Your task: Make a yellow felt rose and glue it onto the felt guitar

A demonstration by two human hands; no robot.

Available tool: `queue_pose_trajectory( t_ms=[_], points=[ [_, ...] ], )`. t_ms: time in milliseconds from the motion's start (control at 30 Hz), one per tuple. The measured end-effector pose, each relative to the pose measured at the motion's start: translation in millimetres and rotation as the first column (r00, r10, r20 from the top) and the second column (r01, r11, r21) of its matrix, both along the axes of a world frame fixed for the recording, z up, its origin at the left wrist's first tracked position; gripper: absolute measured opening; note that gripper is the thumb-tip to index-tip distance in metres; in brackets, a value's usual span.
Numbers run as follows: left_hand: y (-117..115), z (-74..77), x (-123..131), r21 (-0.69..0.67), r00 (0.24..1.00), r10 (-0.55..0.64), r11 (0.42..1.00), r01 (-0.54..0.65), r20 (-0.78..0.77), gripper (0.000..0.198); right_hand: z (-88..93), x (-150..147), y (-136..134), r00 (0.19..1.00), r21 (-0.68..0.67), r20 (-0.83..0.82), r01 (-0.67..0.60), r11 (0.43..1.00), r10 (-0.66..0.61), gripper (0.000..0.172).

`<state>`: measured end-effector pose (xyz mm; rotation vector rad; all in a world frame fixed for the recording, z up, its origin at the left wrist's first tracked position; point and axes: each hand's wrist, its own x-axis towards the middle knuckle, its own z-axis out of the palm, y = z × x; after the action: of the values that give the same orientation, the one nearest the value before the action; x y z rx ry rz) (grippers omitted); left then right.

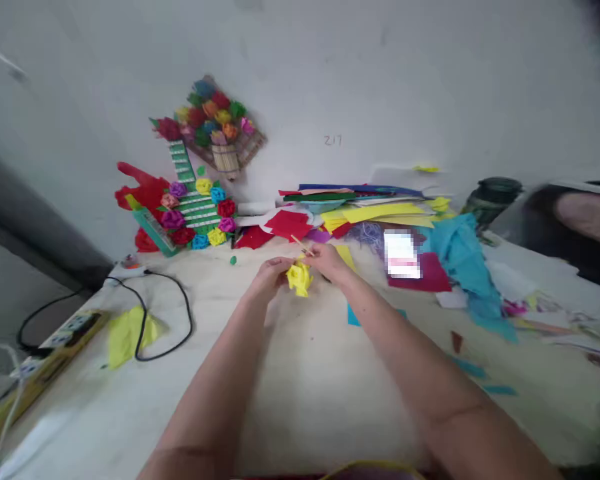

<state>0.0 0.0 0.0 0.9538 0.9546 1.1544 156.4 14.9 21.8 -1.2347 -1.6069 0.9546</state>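
Over the middle of the table, my left hand (274, 272) is closed on the left edge of a yellow paper flower (299, 280) with crinkled petals. My right hand (326, 260) is closed too, its fingers pinching a thin pale stick (300, 244) that points up and to the left. The right fingertips are close against the top of the flower. Whether the stick touches the flower is hidden by the fingers. Behind my right wrist lies a piece of yellow paper (346, 255), and blue paper (353, 315) shows under my right forearm.
At the back left stand a green glue bottle (153, 230) and a flower-trimmed craft piece (200, 212). Stacked colored paper (360, 200) lies along the wall. To the right are a phone (401, 255), blue crepe paper (473, 267) and a dark jar (493, 200). A black cable (187, 307) loops at left.
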Motion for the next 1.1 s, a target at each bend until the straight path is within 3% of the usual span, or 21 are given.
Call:
queue_pose_trajectory(
  t_ms=[333, 600, 867, 1100],
  points=[
    [2.8, -3.5, -0.5, 0.063, 0.999, 0.027, 0.998, -0.028, 0.022, 0.028, -9.8, -0.1, 7.0, 0.999, -0.013, -0.041, -0.001, 1.000, 0.000, 0.015],
    [0.0, 2.7, 1.9, 0.092, 0.999, 0.044, 0.995, -0.045, 0.007, 0.029, -6.4, -0.6, 2.8, 1.000, -0.035, -0.009, 0.019, 0.999, -0.019, 0.014],
    [2.9, -4.3, 0.9, 0.126, 0.999, 0.000, 0.992, -0.005, 0.039, 0.027, -8.1, -2.3, 2.2, 0.999, -0.096, -0.037, 0.023, 0.995, -0.026, 0.010],
    [2.1, -3.5, 3.3, 0.115, 0.999, 0.032, 0.993, -0.034, 0.016, 0.029, -5.7, -3.2, -1.4, 1.000, -0.142, -0.013, 0.021, 0.990, -0.023, 0.011]
  ],
)
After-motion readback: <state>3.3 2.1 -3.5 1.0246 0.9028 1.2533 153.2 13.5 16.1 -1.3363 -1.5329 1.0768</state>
